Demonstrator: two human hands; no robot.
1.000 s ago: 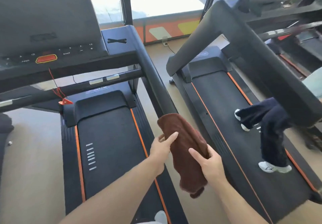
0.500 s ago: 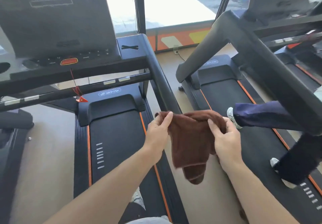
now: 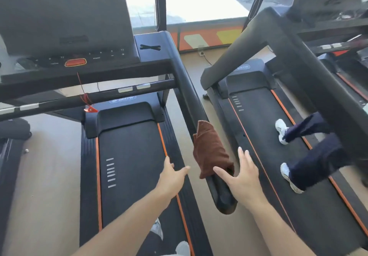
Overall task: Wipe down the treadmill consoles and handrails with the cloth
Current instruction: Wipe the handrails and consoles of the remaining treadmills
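Fuzzy brown folded cloth [image 3: 212,151] lay draped over smooth black rounded handrail [image 3: 191,96]; left hand [image 3: 171,178] and right hand [image 3: 242,178] flanked it, fingers spread, empty.

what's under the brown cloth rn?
The brown cloth lies draped over the right handrail of the near treadmill. The rail shows above and below it; the covered stretch is hidden. Both the left hand and right hand are open, off it.
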